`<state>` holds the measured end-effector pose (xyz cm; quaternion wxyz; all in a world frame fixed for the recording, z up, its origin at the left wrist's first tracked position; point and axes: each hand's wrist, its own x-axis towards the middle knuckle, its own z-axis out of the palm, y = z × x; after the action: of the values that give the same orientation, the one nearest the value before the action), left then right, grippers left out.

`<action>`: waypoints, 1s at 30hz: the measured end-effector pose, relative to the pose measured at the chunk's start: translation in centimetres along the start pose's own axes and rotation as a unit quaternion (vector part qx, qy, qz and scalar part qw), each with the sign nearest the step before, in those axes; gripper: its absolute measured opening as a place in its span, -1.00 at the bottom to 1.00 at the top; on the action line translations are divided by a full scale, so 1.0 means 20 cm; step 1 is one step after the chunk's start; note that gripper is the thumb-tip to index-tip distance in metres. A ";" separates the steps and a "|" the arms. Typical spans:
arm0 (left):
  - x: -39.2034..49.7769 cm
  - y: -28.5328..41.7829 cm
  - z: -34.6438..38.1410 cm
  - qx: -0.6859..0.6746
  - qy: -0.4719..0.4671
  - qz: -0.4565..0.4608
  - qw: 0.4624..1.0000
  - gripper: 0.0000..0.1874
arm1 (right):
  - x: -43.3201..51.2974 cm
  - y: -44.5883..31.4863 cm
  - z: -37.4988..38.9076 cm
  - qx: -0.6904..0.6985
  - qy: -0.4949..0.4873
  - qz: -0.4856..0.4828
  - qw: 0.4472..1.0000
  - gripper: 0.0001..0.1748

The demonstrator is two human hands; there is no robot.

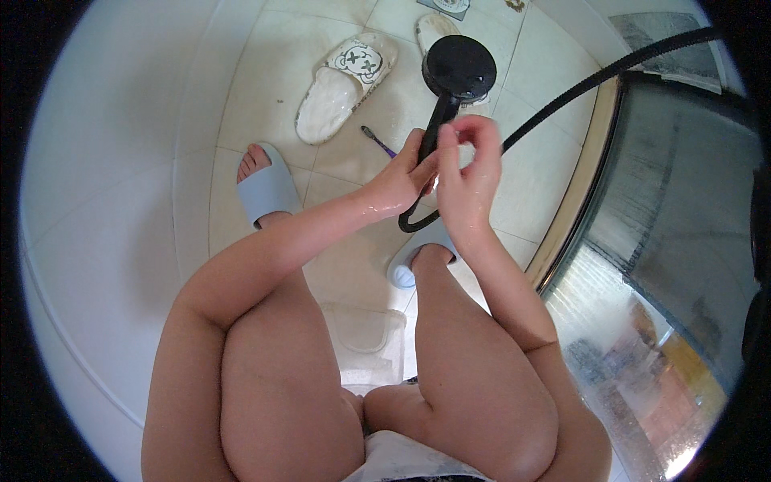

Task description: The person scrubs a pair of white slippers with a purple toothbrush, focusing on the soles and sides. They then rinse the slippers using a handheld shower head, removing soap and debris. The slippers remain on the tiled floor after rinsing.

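A black handheld shower head [459, 67] points up and away from me, its handle in my left hand [400, 181]. Wet skin shows on the left wrist. Close beside the handle, on its right, is my right hand [473, 175], its fingers curled and a little blurred; whether it holds anything cannot be told. The black shower hose [593, 81] loops below the hands and runs off to the upper right. On the tiles beyond my left hand lies a toothbrush [378, 141], partly hidden by that hand.
White slides with a drawn face [346, 87] lie on the tiled floor [337, 241]. My feet wear pale blue slides [268, 190]. A translucent plastic stool or bin [373, 343] is between my legs. A framed glass door [650, 181] stands at right, a white wall [120, 181] at left.
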<state>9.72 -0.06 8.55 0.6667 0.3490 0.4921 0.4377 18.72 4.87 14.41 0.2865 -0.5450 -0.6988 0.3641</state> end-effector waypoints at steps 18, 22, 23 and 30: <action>0.19 0.07 -0.19 -0.500 0.116 -0.062 0.856 -0.59 | -0.05 0.08 -0.12 0.174 -0.267 0.224 0.921 -0.65; 0.14 0.12 -0.26 -0.595 -0.100 -0.041 0.796 -0.39 | -0.09 0.06 -0.11 0.222 -0.336 0.233 0.885 -0.69; 0.14 0.14 -0.26 -0.612 -0.109 -0.045 0.782 -0.42 | -0.09 0.05 -0.11 0.228 -0.345 0.235 0.880 -0.68; 0.11 0.29 -0.30 -0.520 -0.019 -0.055 0.852 -0.47 | -0.07 0.04 -0.10 0.217 -0.327 0.245 0.887 -0.61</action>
<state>2.84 4.34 11.41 0.7830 -0.0680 0.1985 0.5856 21.10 4.10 14.84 0.0545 -0.4733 -0.5010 0.7225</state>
